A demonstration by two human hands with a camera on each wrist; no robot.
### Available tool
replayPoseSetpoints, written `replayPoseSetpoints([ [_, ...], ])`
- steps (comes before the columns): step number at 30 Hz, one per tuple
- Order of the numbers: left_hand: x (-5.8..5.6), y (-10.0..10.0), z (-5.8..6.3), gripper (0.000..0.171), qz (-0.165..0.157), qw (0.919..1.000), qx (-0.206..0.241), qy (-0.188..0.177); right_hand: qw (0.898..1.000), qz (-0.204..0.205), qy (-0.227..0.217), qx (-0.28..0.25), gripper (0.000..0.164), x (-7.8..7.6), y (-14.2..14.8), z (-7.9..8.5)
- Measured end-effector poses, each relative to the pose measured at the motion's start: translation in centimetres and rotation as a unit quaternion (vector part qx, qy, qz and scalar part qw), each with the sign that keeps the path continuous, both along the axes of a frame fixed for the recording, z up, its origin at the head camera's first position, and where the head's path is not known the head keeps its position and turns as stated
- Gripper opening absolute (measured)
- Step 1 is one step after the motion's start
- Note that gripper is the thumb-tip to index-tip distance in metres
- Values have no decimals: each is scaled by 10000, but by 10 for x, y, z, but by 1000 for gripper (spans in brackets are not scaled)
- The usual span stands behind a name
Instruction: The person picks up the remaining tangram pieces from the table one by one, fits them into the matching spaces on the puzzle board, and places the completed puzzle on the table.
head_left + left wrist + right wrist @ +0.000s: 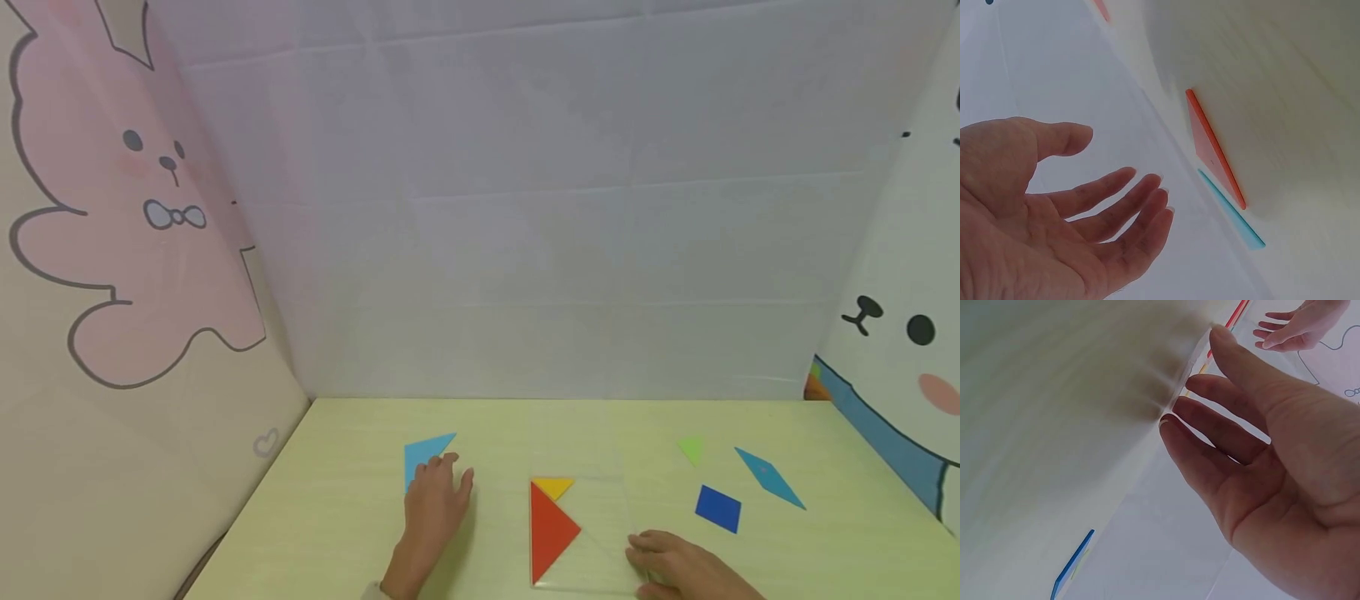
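Note:
My left hand hovers with relaxed, spread fingers by a light blue triangle, partly covering it in the head view. In the left wrist view, an orange-red flat piece lies beside a light blue piece; no contact with that hand shows. A transparent square tray holds a large red triangle and a small yellow triangle. Along the tray's right edge, my right hand rests its fingertips. Its thumb and fingers look fairly straight in the right wrist view.
Right of the tray lie a dark blue square, a blue parallelogram and a small green triangle. A pale wall sheet stands behind the light yellow table. Cartoon-printed sheets flank both sides.

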State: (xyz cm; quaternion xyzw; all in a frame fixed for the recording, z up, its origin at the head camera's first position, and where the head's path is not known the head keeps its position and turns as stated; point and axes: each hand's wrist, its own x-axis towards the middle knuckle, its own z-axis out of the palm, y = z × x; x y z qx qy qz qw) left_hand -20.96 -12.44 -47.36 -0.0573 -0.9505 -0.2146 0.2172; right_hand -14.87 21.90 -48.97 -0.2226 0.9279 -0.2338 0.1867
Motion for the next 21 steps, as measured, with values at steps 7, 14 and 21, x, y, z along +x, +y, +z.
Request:
replayPoseSetpoints([
  [7,-8,-8,-1,27,138,9998,155,-35,10000,-29,9,-30,56,1,0,0],
  [14,-15,-15,1,28,258,9983,438,-284,9998,-83,-87,-137,55,2,-1,2],
  [21,-23,-23,2,31,303,9962,680,-461,9995,-137,-245,-157,55,1,-4,2],
])
